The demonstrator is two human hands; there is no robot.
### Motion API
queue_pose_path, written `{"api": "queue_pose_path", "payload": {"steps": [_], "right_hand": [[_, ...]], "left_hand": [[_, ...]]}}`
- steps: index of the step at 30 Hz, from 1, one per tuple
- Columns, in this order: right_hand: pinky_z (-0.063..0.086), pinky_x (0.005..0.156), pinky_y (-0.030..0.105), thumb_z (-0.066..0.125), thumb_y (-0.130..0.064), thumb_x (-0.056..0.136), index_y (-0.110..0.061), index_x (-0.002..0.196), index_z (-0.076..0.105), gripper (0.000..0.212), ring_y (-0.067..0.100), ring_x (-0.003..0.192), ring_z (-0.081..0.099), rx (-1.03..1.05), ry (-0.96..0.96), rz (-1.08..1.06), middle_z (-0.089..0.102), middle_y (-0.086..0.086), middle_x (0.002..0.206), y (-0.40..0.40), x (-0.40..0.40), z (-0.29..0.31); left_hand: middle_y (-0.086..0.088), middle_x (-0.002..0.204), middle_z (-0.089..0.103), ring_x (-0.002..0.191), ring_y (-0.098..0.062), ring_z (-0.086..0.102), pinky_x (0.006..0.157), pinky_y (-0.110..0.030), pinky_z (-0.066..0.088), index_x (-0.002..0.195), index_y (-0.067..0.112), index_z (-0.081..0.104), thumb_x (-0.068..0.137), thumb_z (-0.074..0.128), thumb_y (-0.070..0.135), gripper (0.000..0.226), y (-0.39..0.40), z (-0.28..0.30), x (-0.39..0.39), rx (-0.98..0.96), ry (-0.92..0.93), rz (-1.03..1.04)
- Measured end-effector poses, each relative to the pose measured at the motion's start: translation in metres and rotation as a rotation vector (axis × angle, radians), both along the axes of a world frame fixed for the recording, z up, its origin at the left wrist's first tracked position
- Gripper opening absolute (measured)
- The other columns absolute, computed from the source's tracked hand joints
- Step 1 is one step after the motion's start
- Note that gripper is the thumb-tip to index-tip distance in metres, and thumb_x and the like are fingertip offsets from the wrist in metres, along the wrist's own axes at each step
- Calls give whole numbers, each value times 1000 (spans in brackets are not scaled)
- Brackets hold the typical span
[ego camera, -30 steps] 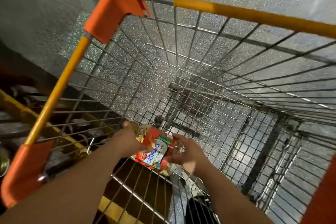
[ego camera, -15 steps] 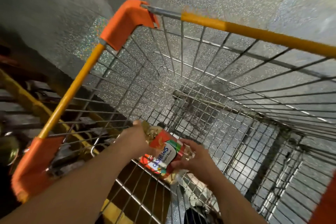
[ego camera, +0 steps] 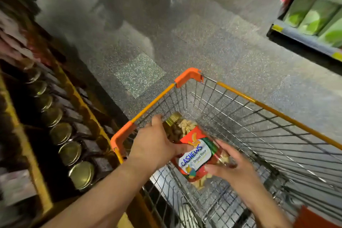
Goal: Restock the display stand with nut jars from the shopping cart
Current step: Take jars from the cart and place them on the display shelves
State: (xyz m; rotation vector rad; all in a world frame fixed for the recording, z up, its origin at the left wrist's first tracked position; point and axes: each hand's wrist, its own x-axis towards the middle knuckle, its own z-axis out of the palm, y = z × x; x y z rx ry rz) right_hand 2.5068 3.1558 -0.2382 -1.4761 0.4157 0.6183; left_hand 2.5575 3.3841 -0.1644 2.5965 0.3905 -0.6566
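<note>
Cashew jar (ego camera: 194,152) sits centre-low in the frame, held over the near-left corner of the shopping cart (ego camera: 240,127), tilted with the lid pointing to the upper left. Clear body, nuts visible through it; ribbed gold screw lid (ego camera: 173,117); glossy red-and-white label reading "CASHEWS Original Flavor".

Left hand (ego camera: 157,146): grip wrapped over the jar's upper half near the lid, thumb across the label edge, fingers curled behind. Right hand (ego camera: 235,167): grip pinching the jar's bottom end, thumb on the label side, fingers cupped around the base. Both hands slightly motion-blurred.

Cart: bare steel wire mesh basket, yellow-orange tube rim, orange moulded plastic corner caps (ego camera: 187,76). Nothing else made out inside the basket.

Display stand (ego camera: 46,153) runs down the left of the frame: yellow-edged shelving, dark and blurred. A diagonal row of round gold jar lids (ego camera: 81,175) seen from above, dark labels beside them.

Floor (ego camera: 185,33): grey speckled terrazzo, glossy. Upper right: another shelf (ego camera: 303,40) with green packages, blurred.
</note>
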Motion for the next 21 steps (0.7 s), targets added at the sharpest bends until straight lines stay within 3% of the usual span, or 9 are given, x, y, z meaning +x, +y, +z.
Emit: {"api": "queue_pose_path", "payload": {"steps": [2,4,7,9,13,16,19,21], "right_hand": [[59,87,36,104,-39,36,-50,120,65,93,12,98,74,-13,-53,11,77,-10,107,8,-2,38],[56,96,41,99,-49,27,-49,120,65,99,11,104,73,3,-122,38,77,-10,111,19,-9,72],[57,93,38,101,-53,15,-37,123,67,114,11,103,73,59,-202,77,77,-8,112,39,-23,115],[60,88,32,105,-43,21,-27,124,66,111,13,101,74,93,-237,109,78,-6,111,60,-35,144],[58,89,31,103,-42,34,-33,121,63,96,7,101,73,41,-372,260,76,-17,109,105,-60,196],[55,79,15,101,-27,45,-37,119,60,85,-2,95,71,35,-468,345,74,-26,104,145,-83,229],[54,93,25,101,-42,36,-35,125,59,98,3,106,70,30,-561,449,73,-19,115,193,-115,259],[54,99,35,98,-54,28,-35,127,58,109,8,109,69,54,-593,499,73,-11,118,219,-136,271]], "left_hand": [[-8,133,60,126,-27,56,100,-33,44,145,16,40,52,82,78,119,10,40,-14,-28,-114,46],[-2,122,62,119,-22,58,96,-30,46,133,19,53,51,83,76,104,24,77,-30,-74,-219,106],[3,117,61,113,-16,59,95,-28,47,128,24,61,51,91,64,92,49,126,-58,-158,-321,208],[4,119,62,113,-14,60,96,-28,47,130,26,61,49,94,59,93,69,157,-82,-190,-383,248],[7,118,62,108,-6,60,93,-19,47,132,31,62,49,97,52,93,110,210,-132,-244,-523,313],[12,99,71,84,6,63,76,-8,48,125,35,65,48,98,45,84,147,248,-177,-333,-604,402],[12,94,76,86,-2,70,89,-31,59,121,41,66,40,94,50,87,192,276,-236,-450,-658,496],[15,91,76,86,1,71,87,-36,61,120,42,65,35,93,50,89,217,286,-269,-495,-698,549]]}}
